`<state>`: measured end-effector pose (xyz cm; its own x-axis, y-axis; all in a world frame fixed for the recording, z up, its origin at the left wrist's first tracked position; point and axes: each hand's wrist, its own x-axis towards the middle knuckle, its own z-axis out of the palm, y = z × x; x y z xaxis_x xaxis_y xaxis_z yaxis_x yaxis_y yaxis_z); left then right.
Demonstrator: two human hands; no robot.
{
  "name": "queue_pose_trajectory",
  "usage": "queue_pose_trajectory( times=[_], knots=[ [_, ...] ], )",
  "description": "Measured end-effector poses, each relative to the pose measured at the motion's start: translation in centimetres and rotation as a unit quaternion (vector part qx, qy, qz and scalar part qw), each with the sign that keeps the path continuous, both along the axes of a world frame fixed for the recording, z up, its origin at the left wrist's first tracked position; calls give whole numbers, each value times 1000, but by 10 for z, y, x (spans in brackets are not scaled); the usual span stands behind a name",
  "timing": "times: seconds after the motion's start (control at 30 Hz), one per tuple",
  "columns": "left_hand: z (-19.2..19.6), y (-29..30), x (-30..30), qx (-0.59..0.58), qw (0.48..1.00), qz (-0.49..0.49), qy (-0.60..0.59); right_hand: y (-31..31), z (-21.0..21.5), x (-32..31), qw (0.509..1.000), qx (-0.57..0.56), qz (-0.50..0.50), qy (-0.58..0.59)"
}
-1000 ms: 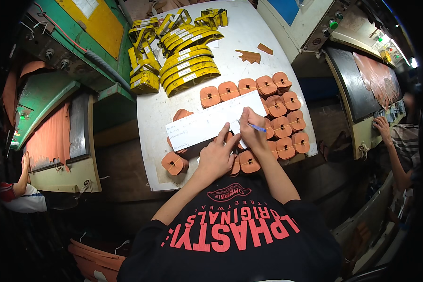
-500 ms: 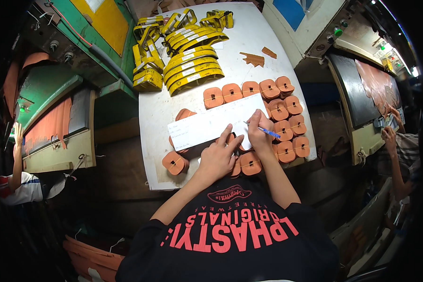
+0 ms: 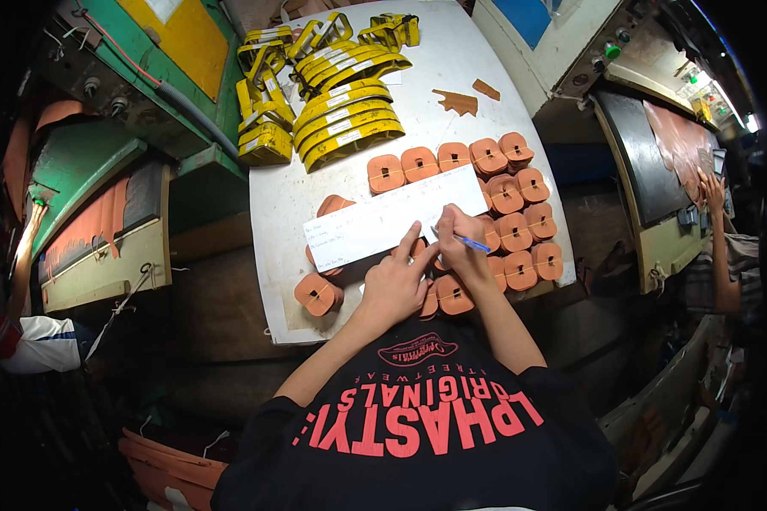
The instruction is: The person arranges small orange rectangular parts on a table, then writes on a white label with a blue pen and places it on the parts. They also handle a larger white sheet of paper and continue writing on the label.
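A long white sheet of paper (image 3: 349, 228) with handwriting lies slanted across bundles of orange-brown pieces on the white table. My right hand (image 3: 462, 243) grips a blue pen (image 3: 475, 244), its tip at the paper's lower right part. Beside it, my left hand (image 3: 396, 285) rests with fingers apart, the index fingertip on the paper's lower edge. Rounded, square-shaped bundles (image 3: 513, 232) with a small centre hole, tied with thin yellow bands, stand in rows right of the paper. One bundle (image 3: 317, 294) sits apart at the near left; others are partly hidden beneath the paper and my hands.
Yellow cutting dies (image 3: 349, 128) with white labels crowd the table's far left. Two brown scraps (image 3: 458, 103) lie farther right. Machines flank the table, a green one (image 3: 94, 183) on the left. Co-workers' hands show at the left (image 3: 32, 223) and right (image 3: 712, 192).
My right hand and the pen have shifted a little left along the paper. My left hand stays put. The right co-worker's hand has reached onto the brown sheet.
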<state>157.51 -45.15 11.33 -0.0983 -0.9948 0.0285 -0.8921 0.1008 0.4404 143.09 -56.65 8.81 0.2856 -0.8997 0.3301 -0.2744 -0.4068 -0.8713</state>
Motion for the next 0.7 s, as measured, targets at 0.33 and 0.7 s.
queue_pose_trajectory(
  times=[0.33, 0.7],
  knots=[
    [-3, -2, 1, 12, 1000, -4, -5, 2, 5, 0, 1000, 6, -7, 20],
    [0, -1, 1, 2, 1000, -4, 4, 1, 2, 1, 1000, -10, -16, 21]
  ],
)
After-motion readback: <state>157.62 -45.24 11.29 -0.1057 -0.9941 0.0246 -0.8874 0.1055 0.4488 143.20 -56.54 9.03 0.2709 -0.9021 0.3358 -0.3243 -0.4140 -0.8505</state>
